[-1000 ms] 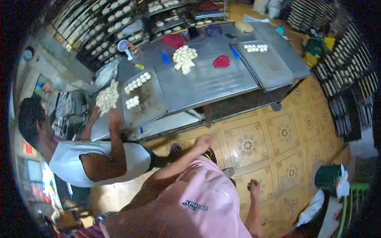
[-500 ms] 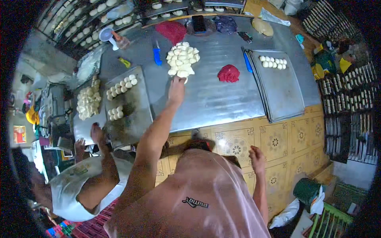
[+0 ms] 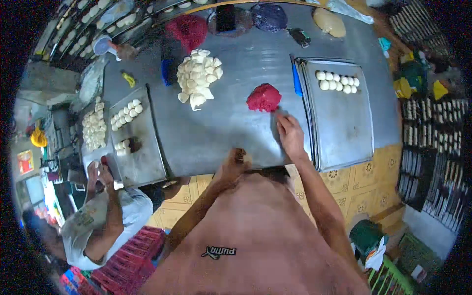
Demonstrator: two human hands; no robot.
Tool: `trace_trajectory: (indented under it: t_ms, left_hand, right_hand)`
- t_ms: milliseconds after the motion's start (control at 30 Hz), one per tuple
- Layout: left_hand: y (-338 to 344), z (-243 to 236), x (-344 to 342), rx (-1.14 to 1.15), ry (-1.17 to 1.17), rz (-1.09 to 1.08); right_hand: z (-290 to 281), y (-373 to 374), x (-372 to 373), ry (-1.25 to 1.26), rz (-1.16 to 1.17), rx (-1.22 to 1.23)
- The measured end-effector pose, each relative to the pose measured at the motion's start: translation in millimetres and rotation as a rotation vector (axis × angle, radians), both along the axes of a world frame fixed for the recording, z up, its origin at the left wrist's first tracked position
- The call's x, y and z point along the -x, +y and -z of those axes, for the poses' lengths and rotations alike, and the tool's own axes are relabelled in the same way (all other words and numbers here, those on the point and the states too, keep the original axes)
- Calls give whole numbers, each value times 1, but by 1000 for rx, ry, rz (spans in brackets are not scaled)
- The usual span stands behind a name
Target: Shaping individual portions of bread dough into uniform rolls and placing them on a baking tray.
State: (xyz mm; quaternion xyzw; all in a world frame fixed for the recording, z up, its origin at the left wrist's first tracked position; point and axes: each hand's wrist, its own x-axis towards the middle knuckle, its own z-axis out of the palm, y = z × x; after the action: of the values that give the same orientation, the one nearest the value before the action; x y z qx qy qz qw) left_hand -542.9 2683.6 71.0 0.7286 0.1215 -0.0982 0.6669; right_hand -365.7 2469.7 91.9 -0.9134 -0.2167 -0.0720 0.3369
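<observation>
My left hand (image 3: 235, 163) is at the near edge of the metal table, low in front of my body. Its fingers are curled and blurred; whatever they hold, if anything, is hidden. Just short of a mound of crimson paste (image 3: 264, 97), my right hand (image 3: 291, 134) reaches over the table with fingers extended and thumb apart. A heap of cut white dough pieces (image 3: 199, 76) lies farther off, left of the paste. On the right, a dark metal tray (image 3: 344, 123) carries two rows of white dough balls (image 3: 337, 81).
A co-worker's hands (image 3: 100, 174) are at the left, near another tray (image 3: 142, 160) of dough balls and a second dough heap (image 3: 94, 129). A blue-handled tool (image 3: 167, 72), red mass (image 3: 187, 30), purple mass (image 3: 269, 17) and phone (image 3: 225, 18) lie toward the back.
My left hand has come back from the dough heap to the table's near edge. My right hand has risen from beside my body to the crimson paste. The view has shifted.
</observation>
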Motion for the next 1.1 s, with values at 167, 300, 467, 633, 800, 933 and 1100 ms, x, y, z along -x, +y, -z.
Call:
trace_trajectory:
  t_ms: [167,300,467,633,800,933,1100]
  left_hand:
    - [-15,-21,-15,9,221,-16]
    - [-18,-39,-37,-43,447,-66]
    - [-19,-22,-59,-27,239,-133]
    - [9,19,-78,342,320,-169]
    - [27,30,-93,336,214,-107]
    - [32,14,-99,682,247,-61]
    - [40,0,-108,523,266,-44]
  right_hand:
    - [25,6,-53,-59,-130,154]
    - [42,3,-61,-117,-224,144]
    - [55,10,-65,-109,-252,97]
    - [30,24,-58,357,-118,78]
    - [-7,35,2,1344,108,-597]
    - [-17,68,43,888,-11,-471]
    - [-38,82,54,476,3,179]
